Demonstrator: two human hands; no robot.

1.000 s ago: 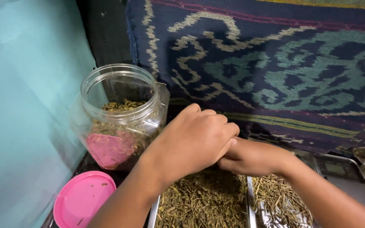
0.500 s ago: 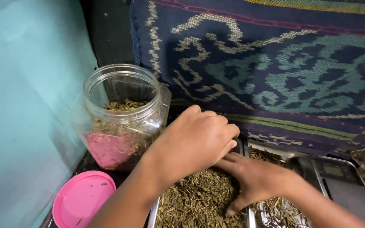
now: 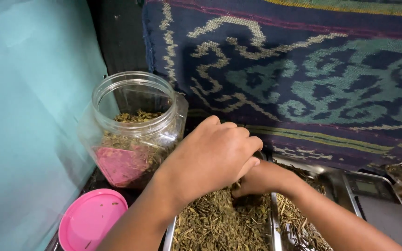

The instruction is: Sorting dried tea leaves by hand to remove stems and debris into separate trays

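Two hands — left hand [image 3: 210, 155] curled over right hand [image 3: 259, 179], touching — dig into dried herbs [image 3: 219, 223] in a metal tray [image 3: 275, 227]; grip unclear. Open jar [image 3: 133, 125] stands left.

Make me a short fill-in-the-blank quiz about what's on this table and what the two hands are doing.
1. The lid lying beside the clear jar is coloured ____.
2. The clear jar stands with its mouth ____, partly filled with dried herbs.
3. The left hand and right hand are both over a metal tray heaped with dried ____.
4. The wall to the left of the jar is coloured ____.

Missing words: pink; open; herbs; turquoise
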